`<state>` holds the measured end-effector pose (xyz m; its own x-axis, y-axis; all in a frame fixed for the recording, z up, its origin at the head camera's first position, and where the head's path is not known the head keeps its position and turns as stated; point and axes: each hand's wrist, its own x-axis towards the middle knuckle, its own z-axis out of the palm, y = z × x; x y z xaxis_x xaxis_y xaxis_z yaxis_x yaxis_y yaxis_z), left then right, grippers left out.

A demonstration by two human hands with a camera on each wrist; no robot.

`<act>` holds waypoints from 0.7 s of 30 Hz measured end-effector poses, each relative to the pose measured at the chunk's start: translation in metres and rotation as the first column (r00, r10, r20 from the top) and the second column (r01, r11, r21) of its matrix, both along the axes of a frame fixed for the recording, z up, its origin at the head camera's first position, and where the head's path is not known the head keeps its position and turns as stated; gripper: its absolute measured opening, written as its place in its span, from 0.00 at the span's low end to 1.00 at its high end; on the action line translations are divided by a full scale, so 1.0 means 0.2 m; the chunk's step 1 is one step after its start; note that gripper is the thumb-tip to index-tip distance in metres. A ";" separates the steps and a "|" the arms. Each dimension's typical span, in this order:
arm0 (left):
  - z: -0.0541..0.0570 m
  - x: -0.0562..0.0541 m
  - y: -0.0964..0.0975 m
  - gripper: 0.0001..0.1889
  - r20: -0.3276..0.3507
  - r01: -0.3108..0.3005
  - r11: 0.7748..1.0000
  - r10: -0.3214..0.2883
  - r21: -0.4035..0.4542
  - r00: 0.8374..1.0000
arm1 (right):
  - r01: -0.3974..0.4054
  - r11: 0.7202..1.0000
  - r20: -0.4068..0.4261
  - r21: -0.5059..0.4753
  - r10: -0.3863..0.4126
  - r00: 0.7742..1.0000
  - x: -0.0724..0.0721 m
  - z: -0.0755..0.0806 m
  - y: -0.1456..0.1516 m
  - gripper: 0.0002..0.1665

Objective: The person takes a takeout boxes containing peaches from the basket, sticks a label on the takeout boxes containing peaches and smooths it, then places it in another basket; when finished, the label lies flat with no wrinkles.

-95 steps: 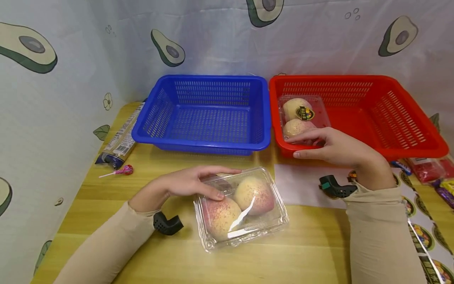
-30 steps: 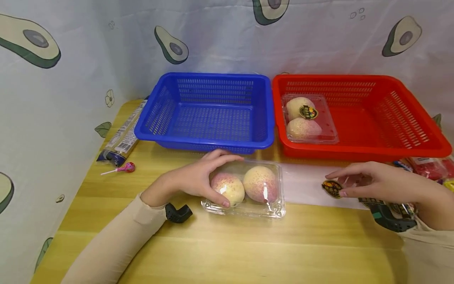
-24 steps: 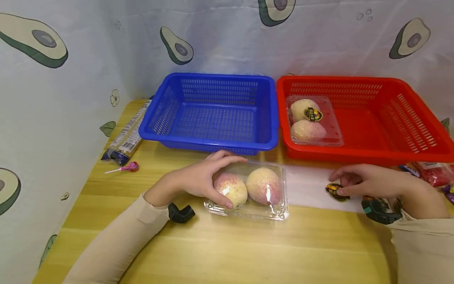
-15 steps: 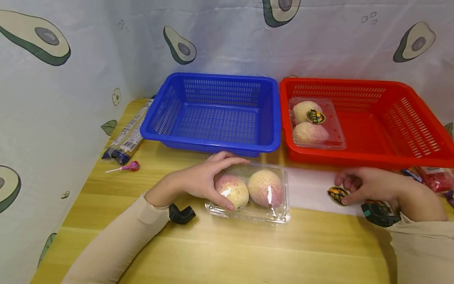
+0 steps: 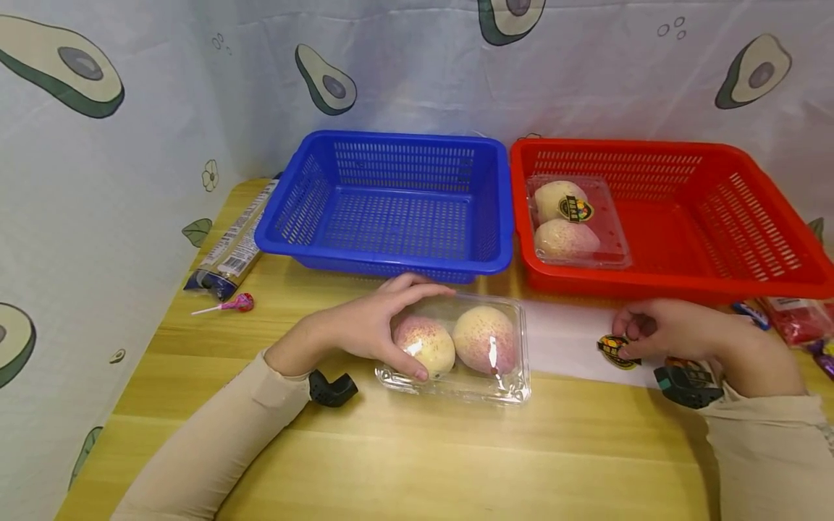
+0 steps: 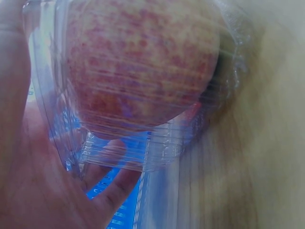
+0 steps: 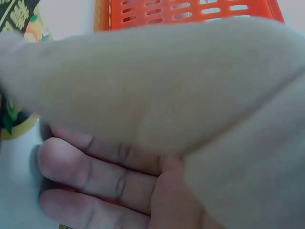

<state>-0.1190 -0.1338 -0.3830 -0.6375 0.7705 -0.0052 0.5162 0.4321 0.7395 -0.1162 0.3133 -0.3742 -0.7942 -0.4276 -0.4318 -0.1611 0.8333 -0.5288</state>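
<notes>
Clear box (image 5: 478, 391): shiny, thin rectangular plastic around two round, speckled peaches (image 5: 483, 340); it sat on the wooden table (image 5: 456, 463).
Left hand (image 5: 374, 329): spread wide, gripping the box's left end.
Sticker (image 5: 611, 349): black-and-gold, on smooth white paper (image 5: 563, 340).
Right hand (image 5: 691, 329): fingers curled, thumb on the sticker; whether it pinched could not be told.
Baskets: slotted plastic, blue (image 5: 391, 259) and red (image 5: 677, 278).

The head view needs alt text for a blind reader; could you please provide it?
A person's left hand grips a clear clamshell of two peaches; the right hand touches a round label over a white strip. Behind stand a blue basket and a red basket holding another peach clamshell.
</notes>
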 end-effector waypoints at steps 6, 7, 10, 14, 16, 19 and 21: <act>0.00 0.00 0.00 0.55 -0.001 0.003 1.000 -0.003 0.009 1.000 | -0.031 0.999 -0.018 0.024 0.032 0.999 -0.01 0.00 0.00 0.07; 0.00 0.00 0.00 0.55 -0.001 0.003 1.000 -0.003 0.008 1.000 | -0.039 0.999 -0.012 0.029 0.039 0.999 -0.01 0.00 0.01 0.06; 0.00 0.00 0.00 0.55 -0.004 0.003 1.000 -0.003 0.005 1.000 | -0.049 0.998 0.003 0.033 0.049 0.999 0.00 0.00 0.01 0.05; 0.00 0.00 0.00 0.55 -0.006 0.003 1.000 -0.003 0.006 1.000 | -0.060 0.997 0.010 0.037 0.060 0.998 0.01 0.02 0.00 0.03; -0.01 0.00 0.00 0.55 -0.007 0.005 1.000 -0.005 0.011 1.000 | -0.066 0.997 0.005 0.032 0.066 0.998 0.01 0.03 0.00 0.03; -0.01 0.00 0.00 0.55 -0.008 0.008 1.000 -0.007 0.016 1.000 | -0.074 0.997 0.019 0.003 0.074 0.997 0.02 0.05 0.00 0.03; -0.01 0.00 0.00 0.55 -0.008 0.009 1.000 -0.009 0.016 1.000 | -0.082 0.996 0.028 -0.031 0.082 0.996 0.03 0.07 -0.01 0.04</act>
